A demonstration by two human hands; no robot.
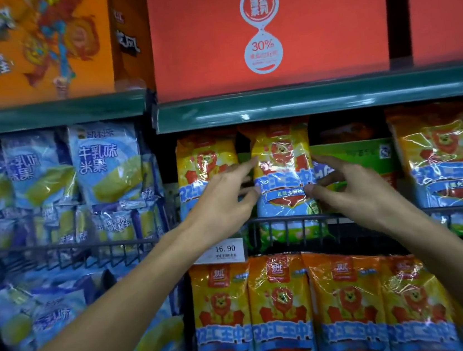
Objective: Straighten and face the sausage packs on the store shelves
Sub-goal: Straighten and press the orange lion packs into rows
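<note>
A yellow and blue sausage pack [280,154] with a lion on it stands upright in the middle shelf's wire basket [285,221]. My left hand [224,196] pinches its left edge, with the index finger stretched along the pack. My right hand [345,187] pinches its right edge, thumb on the front. More of the same packs stand to the left [202,161] and at the far right [440,155]. A green pack [362,156] lies behind my right hand. A row of sausage packs [281,309] fills the shelf below.
Blue rice cracker bags [104,167] fill the bay to the left. Red boxes [264,25] and an orange box [28,48] stand on the top shelf. A price tag reading 16.90 [225,250] hangs on the basket's front rail.
</note>
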